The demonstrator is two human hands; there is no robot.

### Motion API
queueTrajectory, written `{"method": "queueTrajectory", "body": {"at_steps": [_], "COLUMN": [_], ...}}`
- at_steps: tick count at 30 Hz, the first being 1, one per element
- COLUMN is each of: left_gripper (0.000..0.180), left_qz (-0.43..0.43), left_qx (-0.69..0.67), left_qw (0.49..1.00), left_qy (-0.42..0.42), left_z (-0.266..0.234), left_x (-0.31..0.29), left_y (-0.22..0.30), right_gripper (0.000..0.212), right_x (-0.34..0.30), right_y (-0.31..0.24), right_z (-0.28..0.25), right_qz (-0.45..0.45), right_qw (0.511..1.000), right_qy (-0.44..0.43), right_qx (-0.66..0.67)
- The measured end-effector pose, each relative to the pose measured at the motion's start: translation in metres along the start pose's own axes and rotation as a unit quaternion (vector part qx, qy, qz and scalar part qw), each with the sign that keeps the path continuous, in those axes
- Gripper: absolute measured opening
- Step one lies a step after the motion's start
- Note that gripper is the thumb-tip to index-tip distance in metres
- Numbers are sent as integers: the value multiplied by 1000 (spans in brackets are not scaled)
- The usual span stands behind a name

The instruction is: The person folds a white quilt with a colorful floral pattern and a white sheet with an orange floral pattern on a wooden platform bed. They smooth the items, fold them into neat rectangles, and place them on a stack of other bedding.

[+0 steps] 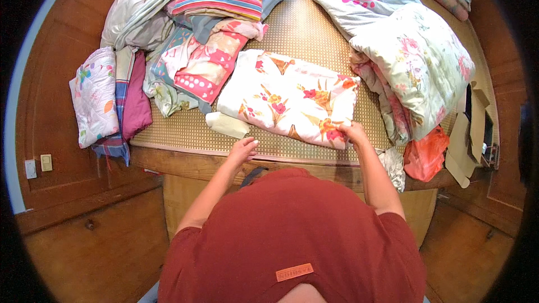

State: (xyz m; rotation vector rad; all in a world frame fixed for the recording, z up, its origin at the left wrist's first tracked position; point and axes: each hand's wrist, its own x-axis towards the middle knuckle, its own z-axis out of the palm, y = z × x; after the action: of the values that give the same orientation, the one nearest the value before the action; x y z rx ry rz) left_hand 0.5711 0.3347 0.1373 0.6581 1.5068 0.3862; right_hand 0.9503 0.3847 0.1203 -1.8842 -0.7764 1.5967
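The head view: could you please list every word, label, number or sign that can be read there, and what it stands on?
Orange patch on the dark red shirt: one short line of lettering, which I will not copy out.
Folded floral cloth at the right hand: printed flowers, no lettering I can make out.
Elsewhere: none readable.

Both forearms are bare and reach forward from the two sides of the torso (292,224). The left forearm (216,185) slants inward, and the left hand (243,150) is free, with fingers loosely curled toward the right. The right forearm (375,174) extends farther; the right hand (353,133) has bent fingers, turned leftward, their closing unclear.
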Motion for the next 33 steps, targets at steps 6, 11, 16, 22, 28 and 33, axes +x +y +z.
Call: {"method": "queueTrajectory", "body": {"at_steps": [6,11,16,22,28,33], "left_gripper": [81,61,27,28,35,33], "left_qz": [-95,-8,211,421,375,210], "left_qx": [-147,-329,-298,-189,-277,-319], "left_qw": [984,944,930,871,852,921], "left_qy": [-20,7,49,-172,-236,-73], "left_z": [25,40,63,72,25,-16], "left_x": [14,22,38,-54,-100,35], "left_y": [2,29,86,219,253,120], "right_gripper": [32,38,31,37,44,44], "right_x": [-72,-111,-106,-121,-154,-132], "right_y": [-4,-3,40,-28,-79,-29], "right_z": [28,42,48,77,99,118], "right_qz": [4,54,136,17,-84,84], "right_qw": [963,945,899,903,905,907], "right_qy": [-61,-94,-118,-178,-259,-298], "right_qx": [262,308,400,390,326,287]}}
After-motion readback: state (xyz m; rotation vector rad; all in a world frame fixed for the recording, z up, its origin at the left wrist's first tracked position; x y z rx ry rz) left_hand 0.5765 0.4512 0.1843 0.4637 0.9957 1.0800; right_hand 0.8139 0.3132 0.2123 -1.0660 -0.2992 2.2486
